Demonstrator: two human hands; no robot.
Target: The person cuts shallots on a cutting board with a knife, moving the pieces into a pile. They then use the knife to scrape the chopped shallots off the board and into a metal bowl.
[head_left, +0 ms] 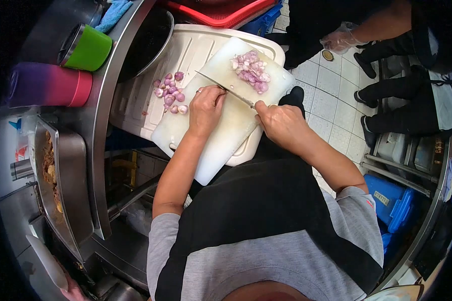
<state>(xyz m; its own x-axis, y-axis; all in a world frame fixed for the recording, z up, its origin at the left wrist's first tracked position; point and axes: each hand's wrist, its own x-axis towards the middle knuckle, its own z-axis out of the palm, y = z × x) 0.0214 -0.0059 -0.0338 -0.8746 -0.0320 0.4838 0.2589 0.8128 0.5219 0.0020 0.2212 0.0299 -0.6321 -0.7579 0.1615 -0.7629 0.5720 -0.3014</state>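
White plastic is under the work: a cutting board [221, 125] lies tilted over a cream tray [186, 50], which rests on the steel counter [103, 100]. The step in hand, as I judge it, is the slicing of shallots. The right hand [281, 123] is closed around the handle of a knife [223, 86], and the blade lies across the board toward the upper left. The left hand [206, 108] is curled with the fingers down on the board, just beside the blade; it seems to press on a shallot, but the piece itself is hidden under the fingers. The two hands are near each other but do not touch.

The peeled shallots [170, 93] wait in a small group at the left edge of the board, and the cut pieces [251, 65] lie in a heap at the far end. The next cut probably needs the fingertips kept back from the blade.

For containers: a metal pan [60, 175] at the left holds some brown food, not clear what. A green cup [88, 47] and a purple and pink bottle [47, 84] lie on their sides; I cannot see what is inside. A red basket [221, 12] is beyond the tray, and another person's gloved hand [339, 40] is at the upper right.
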